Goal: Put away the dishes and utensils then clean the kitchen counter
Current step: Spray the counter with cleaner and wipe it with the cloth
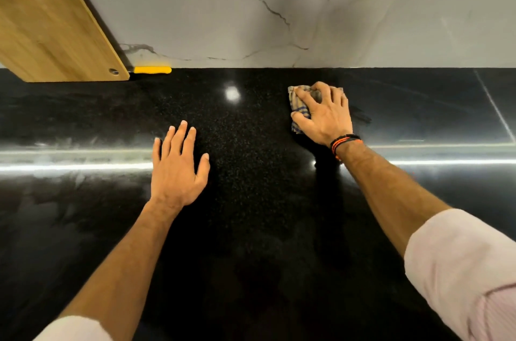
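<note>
Right hand (pixel 325 114) w/ fingers curled, pressing crumpled cloth (pixel 300 106) onto black counter (pixel 251 201) at 1 o'clock, left hand (pixel 178 167) spread flat at 9 o'clock, apart from cloth.

Glossy speckled stone counter (pixel 251 201), woven cloth (pixel 300 106)
</note>
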Demonstrator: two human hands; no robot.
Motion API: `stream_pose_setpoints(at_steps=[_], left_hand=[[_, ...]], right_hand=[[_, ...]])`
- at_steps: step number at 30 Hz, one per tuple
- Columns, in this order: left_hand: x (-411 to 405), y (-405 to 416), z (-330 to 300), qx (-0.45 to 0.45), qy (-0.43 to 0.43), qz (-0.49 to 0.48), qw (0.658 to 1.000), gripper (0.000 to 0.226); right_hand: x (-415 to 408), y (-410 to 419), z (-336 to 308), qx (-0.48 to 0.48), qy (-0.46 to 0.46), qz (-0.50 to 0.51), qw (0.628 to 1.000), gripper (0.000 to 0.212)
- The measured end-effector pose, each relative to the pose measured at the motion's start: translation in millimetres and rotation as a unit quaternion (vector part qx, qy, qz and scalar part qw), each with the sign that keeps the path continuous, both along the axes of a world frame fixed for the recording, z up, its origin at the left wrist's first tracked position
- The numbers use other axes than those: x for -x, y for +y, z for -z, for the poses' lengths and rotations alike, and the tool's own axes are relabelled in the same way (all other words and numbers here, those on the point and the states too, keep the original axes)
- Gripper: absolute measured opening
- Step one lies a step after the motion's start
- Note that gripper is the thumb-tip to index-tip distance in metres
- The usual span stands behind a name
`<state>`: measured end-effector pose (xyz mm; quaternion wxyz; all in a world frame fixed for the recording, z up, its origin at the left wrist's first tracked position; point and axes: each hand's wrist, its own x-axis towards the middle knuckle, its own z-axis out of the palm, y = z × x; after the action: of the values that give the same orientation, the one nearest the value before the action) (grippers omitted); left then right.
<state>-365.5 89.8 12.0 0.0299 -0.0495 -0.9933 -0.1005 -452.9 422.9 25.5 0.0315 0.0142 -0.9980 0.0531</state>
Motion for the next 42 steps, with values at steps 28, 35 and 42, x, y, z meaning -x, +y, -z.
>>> stream_pose_setpoints(at_steps=[28,35,42], left_hand=[[-275.4,115.2,-14.5,-0.01,-0.041,0.058,0.997,0.077],[-260.1,142.5,-14.4,-0.019,-0.033,0.048,0.998,0.071],[-229.0,175.0,-13.7,-0.015,-0.023,0.052,0.998,0.074]], right_hand=[[-366.0,-25.7,-2.7,0.029,-0.002,-0.008,1.0,0.065],[-370.0,-21.1,-3.0,0.06,0.002,-0.016,0.998,0.066],[-367.4,34.9,-5.3,0.052,0.018,0.004,0.998,0.066]])
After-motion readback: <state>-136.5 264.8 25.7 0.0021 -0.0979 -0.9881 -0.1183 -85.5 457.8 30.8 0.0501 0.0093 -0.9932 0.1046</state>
